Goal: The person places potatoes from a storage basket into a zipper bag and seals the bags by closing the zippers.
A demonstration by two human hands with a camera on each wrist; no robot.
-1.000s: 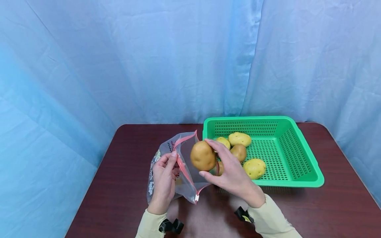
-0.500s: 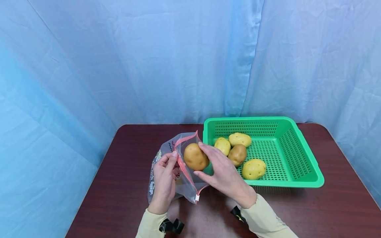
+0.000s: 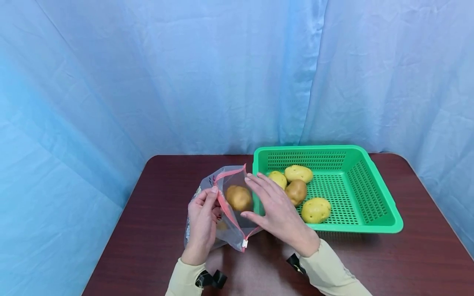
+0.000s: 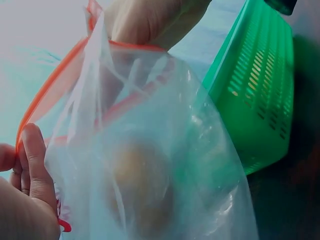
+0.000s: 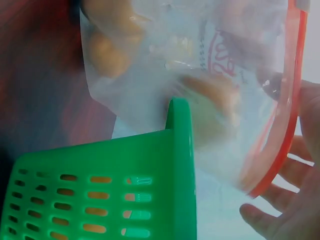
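Note:
Between thumb and fingers, my left hand (image 3: 201,222) pinches the red zip edge of a clear slider zip bag (image 3: 234,238), whose mouth gapes to the right. A brown potato (image 3: 238,198) is inside the mouth, clear of my right hand (image 3: 277,211). That hand has its fingers extended at the mouth's right side; whether it touches the plastic I cannot tell. Through the film in the left wrist view, the potato (image 4: 142,185) looks blurred. Lower in the bag, other potatoes (image 5: 107,55) show in the right wrist view.
A green plastic basket (image 3: 383,193) stands right of the bag, close against it. It holds several potatoes, including a yellow one (image 3: 316,210) and a brown one (image 3: 296,192). Beneath is a dark wooden table (image 3: 148,246), with a blue curtain (image 3: 222,82) behind.
My right hand brought the brown potato leftward to the bag's mouth and let go of it. The potato has dropped into the bag. My left hand kept its pinch on the edge.

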